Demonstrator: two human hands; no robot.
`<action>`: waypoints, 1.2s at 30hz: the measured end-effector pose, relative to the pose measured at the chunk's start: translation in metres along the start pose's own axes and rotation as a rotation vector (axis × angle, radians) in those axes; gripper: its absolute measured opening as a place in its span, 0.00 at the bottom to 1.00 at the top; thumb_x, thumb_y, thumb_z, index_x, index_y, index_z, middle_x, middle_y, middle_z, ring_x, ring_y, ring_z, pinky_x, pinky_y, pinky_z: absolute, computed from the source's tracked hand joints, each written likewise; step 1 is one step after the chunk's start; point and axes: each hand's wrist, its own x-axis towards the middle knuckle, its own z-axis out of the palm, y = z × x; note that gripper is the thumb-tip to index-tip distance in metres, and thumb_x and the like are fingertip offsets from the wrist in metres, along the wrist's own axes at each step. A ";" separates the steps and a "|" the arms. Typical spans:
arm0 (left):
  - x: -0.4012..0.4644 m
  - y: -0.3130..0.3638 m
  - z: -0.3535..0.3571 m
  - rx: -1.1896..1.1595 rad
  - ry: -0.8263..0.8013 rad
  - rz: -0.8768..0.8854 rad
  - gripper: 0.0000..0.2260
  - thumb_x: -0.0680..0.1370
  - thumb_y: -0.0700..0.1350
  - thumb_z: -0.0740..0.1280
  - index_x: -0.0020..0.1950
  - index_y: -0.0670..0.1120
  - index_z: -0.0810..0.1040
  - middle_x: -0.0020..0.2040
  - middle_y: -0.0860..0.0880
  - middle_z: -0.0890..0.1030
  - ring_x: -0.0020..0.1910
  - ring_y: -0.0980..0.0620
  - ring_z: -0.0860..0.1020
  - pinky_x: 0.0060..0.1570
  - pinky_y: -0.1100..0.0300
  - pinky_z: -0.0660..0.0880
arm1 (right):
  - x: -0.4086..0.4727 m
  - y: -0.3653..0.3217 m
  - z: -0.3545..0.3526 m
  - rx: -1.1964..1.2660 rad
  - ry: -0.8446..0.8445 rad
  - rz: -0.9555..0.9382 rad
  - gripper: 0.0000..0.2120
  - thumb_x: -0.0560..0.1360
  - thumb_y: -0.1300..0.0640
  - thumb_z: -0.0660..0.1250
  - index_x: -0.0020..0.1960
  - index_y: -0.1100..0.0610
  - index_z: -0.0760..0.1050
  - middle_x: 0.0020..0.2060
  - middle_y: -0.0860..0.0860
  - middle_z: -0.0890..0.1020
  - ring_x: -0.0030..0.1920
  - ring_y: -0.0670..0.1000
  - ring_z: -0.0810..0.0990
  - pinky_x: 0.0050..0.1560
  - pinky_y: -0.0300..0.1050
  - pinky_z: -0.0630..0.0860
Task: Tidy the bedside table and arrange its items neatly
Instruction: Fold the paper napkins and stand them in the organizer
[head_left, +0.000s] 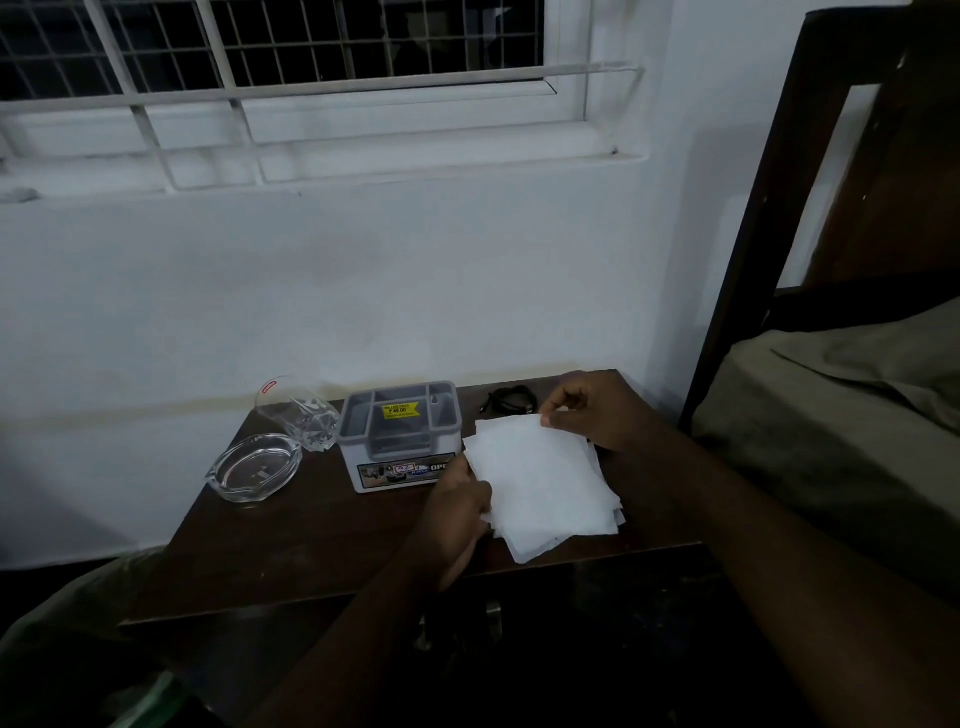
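A stack of white papers (543, 486) lies on the right part of the dark wooden bedside table (311, 535). My left hand (460, 512) grips the stack's near left edge. My right hand (597, 410) pinches its far right corner. To the left of the papers stands a grey plastic organiser box (400, 436) with a yellow price sticker. A clear drinking glass (298, 415) stands at the back left, and a glass ashtray (254, 467) sits in front of it. A black cord or strap (509, 401) lies behind the papers, partly hidden by my right hand.
The table stands against a white wall under a barred window (291, 57). A dark wooden bed frame (810, 171) with a mattress under an olive sheet (841, 410) stands close on the right. The room is dim.
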 end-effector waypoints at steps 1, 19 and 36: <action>0.000 0.000 0.000 -0.001 -0.003 0.003 0.28 0.73 0.25 0.49 0.60 0.50 0.75 0.56 0.48 0.83 0.55 0.47 0.82 0.50 0.46 0.80 | 0.000 0.000 0.000 0.017 -0.002 0.010 0.08 0.62 0.36 0.70 0.38 0.37 0.81 0.38 0.38 0.84 0.39 0.42 0.82 0.45 0.51 0.81; 0.007 -0.006 -0.003 -0.001 0.054 -0.028 0.27 0.74 0.26 0.50 0.70 0.44 0.67 0.61 0.43 0.80 0.56 0.43 0.81 0.52 0.43 0.79 | -0.001 0.002 0.008 0.198 0.057 0.403 0.07 0.73 0.64 0.67 0.45 0.53 0.80 0.43 0.52 0.82 0.40 0.49 0.81 0.32 0.40 0.76; 0.008 -0.013 -0.008 0.053 -0.012 0.062 0.37 0.72 0.27 0.69 0.74 0.54 0.63 0.62 0.48 0.80 0.58 0.48 0.80 0.52 0.49 0.80 | -0.005 -0.008 0.002 0.454 -0.209 0.542 0.06 0.72 0.64 0.71 0.45 0.57 0.85 0.49 0.55 0.84 0.53 0.55 0.81 0.55 0.51 0.80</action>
